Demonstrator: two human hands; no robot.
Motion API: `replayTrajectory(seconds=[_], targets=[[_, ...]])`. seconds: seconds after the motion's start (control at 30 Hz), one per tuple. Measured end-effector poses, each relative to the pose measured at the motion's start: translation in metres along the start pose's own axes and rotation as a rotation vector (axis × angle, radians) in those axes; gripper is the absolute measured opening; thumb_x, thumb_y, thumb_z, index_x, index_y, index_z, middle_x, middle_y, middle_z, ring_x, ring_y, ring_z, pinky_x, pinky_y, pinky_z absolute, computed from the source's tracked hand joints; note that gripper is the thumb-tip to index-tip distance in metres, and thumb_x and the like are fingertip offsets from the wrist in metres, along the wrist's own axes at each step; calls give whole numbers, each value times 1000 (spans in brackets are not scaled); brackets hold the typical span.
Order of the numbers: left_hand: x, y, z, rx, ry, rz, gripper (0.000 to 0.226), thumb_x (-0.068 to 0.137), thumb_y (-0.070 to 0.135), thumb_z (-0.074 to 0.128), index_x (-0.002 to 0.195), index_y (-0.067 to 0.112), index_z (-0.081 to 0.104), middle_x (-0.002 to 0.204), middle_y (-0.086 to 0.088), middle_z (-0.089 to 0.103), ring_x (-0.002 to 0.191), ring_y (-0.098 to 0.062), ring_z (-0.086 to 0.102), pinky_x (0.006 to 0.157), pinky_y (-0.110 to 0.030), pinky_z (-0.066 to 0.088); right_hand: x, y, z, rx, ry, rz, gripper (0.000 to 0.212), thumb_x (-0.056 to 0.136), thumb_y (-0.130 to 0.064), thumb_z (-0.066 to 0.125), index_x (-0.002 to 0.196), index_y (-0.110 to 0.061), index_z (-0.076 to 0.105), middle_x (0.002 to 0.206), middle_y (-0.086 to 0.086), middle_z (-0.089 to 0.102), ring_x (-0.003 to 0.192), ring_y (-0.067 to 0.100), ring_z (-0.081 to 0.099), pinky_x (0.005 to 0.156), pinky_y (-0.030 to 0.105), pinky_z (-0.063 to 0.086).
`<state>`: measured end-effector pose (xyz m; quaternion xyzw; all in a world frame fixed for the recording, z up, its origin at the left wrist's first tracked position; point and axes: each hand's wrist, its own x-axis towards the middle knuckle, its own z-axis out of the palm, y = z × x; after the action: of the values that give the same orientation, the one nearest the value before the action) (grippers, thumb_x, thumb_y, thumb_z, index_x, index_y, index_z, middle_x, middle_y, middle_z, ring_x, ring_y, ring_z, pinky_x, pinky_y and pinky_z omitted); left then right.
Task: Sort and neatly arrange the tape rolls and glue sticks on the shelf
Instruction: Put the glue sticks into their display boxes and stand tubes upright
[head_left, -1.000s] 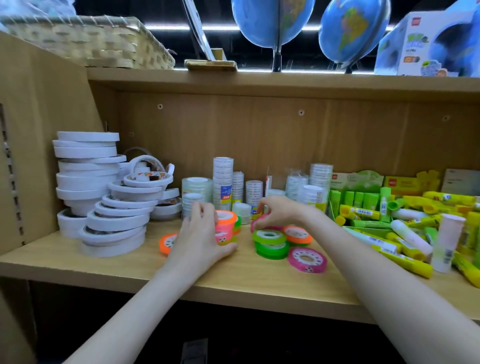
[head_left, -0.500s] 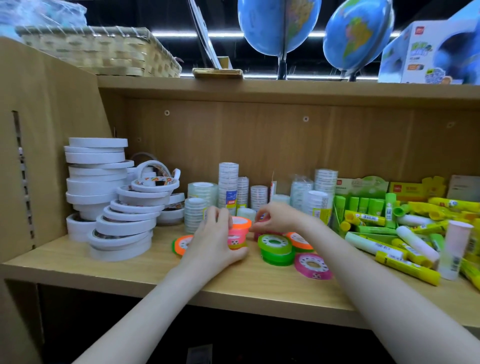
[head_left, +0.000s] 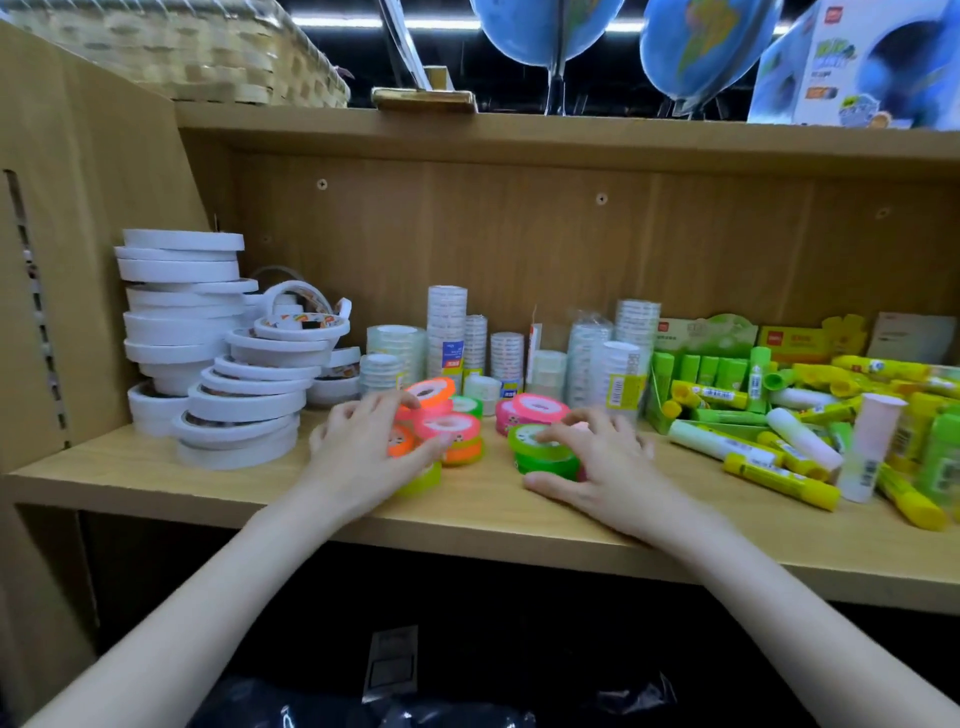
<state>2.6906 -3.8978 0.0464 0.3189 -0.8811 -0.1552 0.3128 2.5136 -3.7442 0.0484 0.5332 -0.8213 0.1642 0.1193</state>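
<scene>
The left hand (head_left: 363, 447) is curling round a small heap of neon tape rolls (head_left: 441, 423) on the wooden shelf (head_left: 130, 467), fingers lying over the far side of the heap and thumb pressing in from the near side, so the orange and pink rolls are sitting inside its grasp. One orange roll (head_left: 430, 391) is tilting at the top of the heap, just beyond the fingertips, and a yellow-green roll (head_left: 423, 479) is showing under the palm at the near edge of the pile.

The right hand (head_left: 597, 467) is arching over a green tape stack (head_left: 545, 454), fingertips resting on the top roll and thumb lying along the shelf on the near side (whether the thumb is touching the stack I cannot tell). A pink roll (head_left: 532, 410) is lying just beyond this stack, between the two hands' fingers.

To the far left, white tape stacks (head_left: 182, 322) are leaning against the side panel, with a lower slumping pile (head_left: 244, 410) beside them. Clear tape columns (head_left: 447, 332) are standing along the back wall. Glue sticks (head_left: 779, 478) are lying scattered at the right, some close to the right wrist. A strip of bare shelf is running along the near edge in front of both hands, and a wider bare patch is lying near the white stacks.
</scene>
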Motion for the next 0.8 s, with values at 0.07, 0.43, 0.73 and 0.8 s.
replayTrajectory(seconds=[0.07, 0.43, 0.73, 0.8], targets=[[-6, 6, -1, 74, -81, -90, 85, 57, 85, 48, 126, 35, 39, 138, 8, 38, 128, -29, 33, 106, -45, 28, -5, -1, 0, -65, 53, 32, 52, 81, -66, 49, 124, -37, 47, 135, -2, 35, 128, 24, 26, 102, 47, 30], [-11, 21, 14, 167, 68, 55, 35, 83, 50, 57, 94, 24, 36, 98, 2, 45, 93, -27, 44, 83, -32, 35, 2, 10, -6, 118, 136, -150, 31, 83, -42, 64, 101, -18, 58, 103, 2, 49, 97, 19, 50, 76, 25, 34], [17, 35, 1, -165, 323, 109, 30, 86, 34, 61, 74, 21, 36, 81, -2, 47, 76, -24, 44, 62, -30, 22, 64, 12, -16, 367, 319, -125, 32, 82, -32, 69, 101, -8, 61, 101, 3, 48, 95, 17, 48, 71, 16, 25], [35, 42, -1, -140, 367, 147, 27, 87, 34, 59, 82, 15, 40, 83, -2, 44, 78, -25, 44, 64, -30, 25, 79, 9, -13, 303, 219, -105, 38, 84, -32, 67, 111, -6, 60, 115, 10, 48, 109, 22, 49, 79, 17, 28]])
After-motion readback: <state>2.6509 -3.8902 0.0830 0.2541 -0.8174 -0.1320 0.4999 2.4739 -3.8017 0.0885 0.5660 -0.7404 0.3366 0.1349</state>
